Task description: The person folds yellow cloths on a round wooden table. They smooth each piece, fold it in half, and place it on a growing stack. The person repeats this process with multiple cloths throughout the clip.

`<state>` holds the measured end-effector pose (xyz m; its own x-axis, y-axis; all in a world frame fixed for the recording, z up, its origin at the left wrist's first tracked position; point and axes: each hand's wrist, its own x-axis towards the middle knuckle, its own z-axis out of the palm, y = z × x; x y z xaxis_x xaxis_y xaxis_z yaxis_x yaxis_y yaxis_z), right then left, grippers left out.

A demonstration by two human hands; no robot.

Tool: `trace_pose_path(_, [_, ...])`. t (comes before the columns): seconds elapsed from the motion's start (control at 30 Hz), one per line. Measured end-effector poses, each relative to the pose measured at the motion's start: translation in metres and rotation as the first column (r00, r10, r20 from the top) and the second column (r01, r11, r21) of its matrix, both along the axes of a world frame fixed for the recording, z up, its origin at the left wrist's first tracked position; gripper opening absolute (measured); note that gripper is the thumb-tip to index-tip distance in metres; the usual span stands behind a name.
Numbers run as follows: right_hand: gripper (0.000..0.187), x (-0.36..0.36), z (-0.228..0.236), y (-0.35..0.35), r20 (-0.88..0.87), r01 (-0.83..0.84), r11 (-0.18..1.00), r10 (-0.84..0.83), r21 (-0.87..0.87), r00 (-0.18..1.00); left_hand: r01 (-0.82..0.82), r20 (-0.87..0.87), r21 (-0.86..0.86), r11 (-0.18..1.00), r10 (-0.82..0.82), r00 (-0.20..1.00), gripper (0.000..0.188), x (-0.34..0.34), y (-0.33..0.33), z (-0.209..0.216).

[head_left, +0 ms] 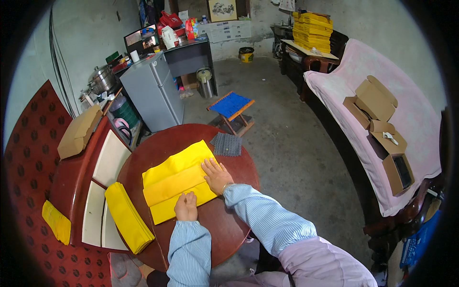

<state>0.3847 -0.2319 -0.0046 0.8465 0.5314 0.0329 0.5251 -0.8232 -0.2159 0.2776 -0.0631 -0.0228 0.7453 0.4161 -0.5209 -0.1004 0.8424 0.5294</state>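
Yellow cloth is laid beneath the right hand (fingers extended) and touched by the left hand, grip unclear.

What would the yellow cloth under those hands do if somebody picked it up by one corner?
The cloth would probably droop, since it looks thin and bends into folds. It seems light for its size, with little thickness showing. It likely wouldn't roll if pushed, as it lies flat on the table.
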Motion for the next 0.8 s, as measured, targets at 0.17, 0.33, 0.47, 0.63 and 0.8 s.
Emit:
trace_pose_path(0.17, [0.059,0.007,-0.001,-0.004,-0.068,-0.026,0.999,0.029,0.043,0.997,0.049,-0.025,-0.033,0.998,-0.05,0.998,0.032,0.036,-0.009,-0.007])
trace_pose_path(0.33, [0.057,0.018,-0.005,-0.01,0.146,-0.099,0.989,0.114,-0.106,0.983,0.189,-0.017,0.104,0.976,-0.188,0.982,0.041,0.056,-0.011,-0.021])
trace_pose_path(0.47, [0.044,0.017,0.004,-0.026,0.449,-0.05,0.971,-0.063,0.234,0.892,0.117,-0.058,0.088,0.989,-0.113,0.992,0.053,0.057,-0.016,-0.008])
trace_pose_path(0.63, [0.045,-0.025,0.033,-0.074,0.141,0.036,0.659,-0.213,0.751,0.967,0.044,-0.049,0.008,0.999,-0.043,0.998,0.042,0.036,-0.03,0.041])
trace_pose_path(0.8, [0.042,-0.095,0.044,-0.116,-0.524,0.522,0.133,-0.026,0.843,0.852,0.46,0.107,-0.068,0.885,-0.452,0.886,0.04,-0.097,-0.022,0.048])
